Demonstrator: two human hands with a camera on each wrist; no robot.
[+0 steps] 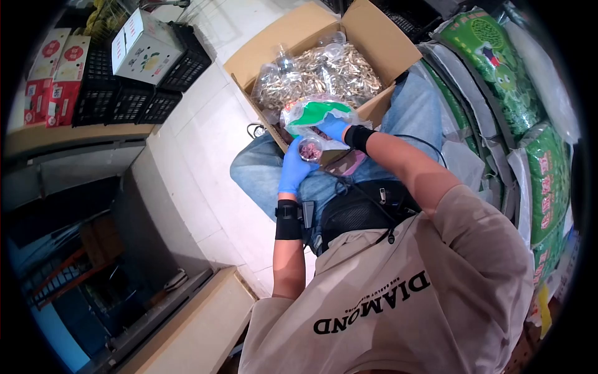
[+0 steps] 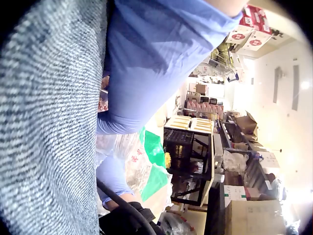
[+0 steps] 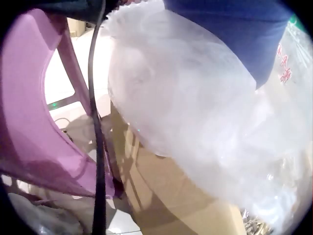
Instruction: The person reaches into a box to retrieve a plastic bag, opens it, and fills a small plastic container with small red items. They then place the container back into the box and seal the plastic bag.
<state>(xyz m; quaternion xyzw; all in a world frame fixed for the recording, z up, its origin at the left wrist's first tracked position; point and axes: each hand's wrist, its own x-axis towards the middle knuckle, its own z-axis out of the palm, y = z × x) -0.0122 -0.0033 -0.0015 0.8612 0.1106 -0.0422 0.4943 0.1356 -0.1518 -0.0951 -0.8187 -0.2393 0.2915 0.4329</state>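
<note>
My blue-gloved left hand (image 1: 293, 171) grips a small clear plastic tub (image 1: 310, 150) holding pinkish-purple dried pieces. Beside it, my right hand (image 1: 335, 128), also gloved in blue, reaches into the mouth of a clear plastic bag (image 1: 319, 114) printed with green. Purple bits show by its fingers, but most of the fingertips are hidden by the plastic. In the right wrist view the cloudy bag (image 3: 195, 107) hangs loosely below the glove. The bag leans on the near side of an open cardboard box (image 1: 377, 112), above my lap.
Clear tubs (image 1: 284, 61) and a heap of beige dried slices (image 1: 349, 71) fill the box. Green printed sacks (image 1: 498, 68) are stacked at right. Black crates (image 1: 131, 100) and a white carton (image 1: 146, 50) stand at left. A purple stool (image 3: 24, 107) is below me.
</note>
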